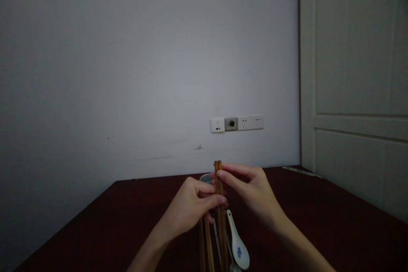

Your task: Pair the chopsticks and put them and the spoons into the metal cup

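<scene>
A pair of wooden chopsticks stands upright side by side between my hands. My left hand grips them around the middle, thumb across the front. Higher up, near their top ends, my right hand pinches them between thumb and fingers. More chopsticks lie on the dark red table below my left hand. To the right of the held pair is a white soup spoon with a blue mark on its bowl. Thin metal handles lie between them. A grey round container sits behind, mostly hidden by my hands.
The dark red table meets a pale wall at its back edge. Sockets and switches are set in the wall. A flat strip lies at the back right, beside a white panelled door.
</scene>
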The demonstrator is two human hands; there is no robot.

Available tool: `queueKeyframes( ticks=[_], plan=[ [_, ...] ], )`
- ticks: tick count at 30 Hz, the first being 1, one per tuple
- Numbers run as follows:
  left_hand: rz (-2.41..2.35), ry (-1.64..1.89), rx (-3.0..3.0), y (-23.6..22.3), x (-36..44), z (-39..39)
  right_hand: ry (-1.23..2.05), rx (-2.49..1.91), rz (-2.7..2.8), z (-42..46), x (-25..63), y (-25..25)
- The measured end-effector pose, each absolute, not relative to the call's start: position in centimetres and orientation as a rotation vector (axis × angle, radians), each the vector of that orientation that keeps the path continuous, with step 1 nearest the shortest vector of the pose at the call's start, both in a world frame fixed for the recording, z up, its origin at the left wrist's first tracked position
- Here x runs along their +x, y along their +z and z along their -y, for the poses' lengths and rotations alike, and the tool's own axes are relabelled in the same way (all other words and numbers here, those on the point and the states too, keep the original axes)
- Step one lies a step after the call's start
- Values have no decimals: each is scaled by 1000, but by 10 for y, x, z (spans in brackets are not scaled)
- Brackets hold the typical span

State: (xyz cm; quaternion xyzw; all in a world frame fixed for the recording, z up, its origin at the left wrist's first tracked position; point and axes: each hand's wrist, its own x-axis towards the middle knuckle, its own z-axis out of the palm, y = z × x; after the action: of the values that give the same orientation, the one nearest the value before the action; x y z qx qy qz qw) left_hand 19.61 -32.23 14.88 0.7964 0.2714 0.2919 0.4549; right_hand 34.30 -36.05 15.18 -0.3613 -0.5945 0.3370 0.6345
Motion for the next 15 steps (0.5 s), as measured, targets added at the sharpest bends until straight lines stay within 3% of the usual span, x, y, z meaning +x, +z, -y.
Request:
queueKeyframes(
  ticks=[15],
  plan=[
    [-685, 697, 1980, 149, 196, 323, 683, -786, 1369, 358, 343, 151]
  ],
)
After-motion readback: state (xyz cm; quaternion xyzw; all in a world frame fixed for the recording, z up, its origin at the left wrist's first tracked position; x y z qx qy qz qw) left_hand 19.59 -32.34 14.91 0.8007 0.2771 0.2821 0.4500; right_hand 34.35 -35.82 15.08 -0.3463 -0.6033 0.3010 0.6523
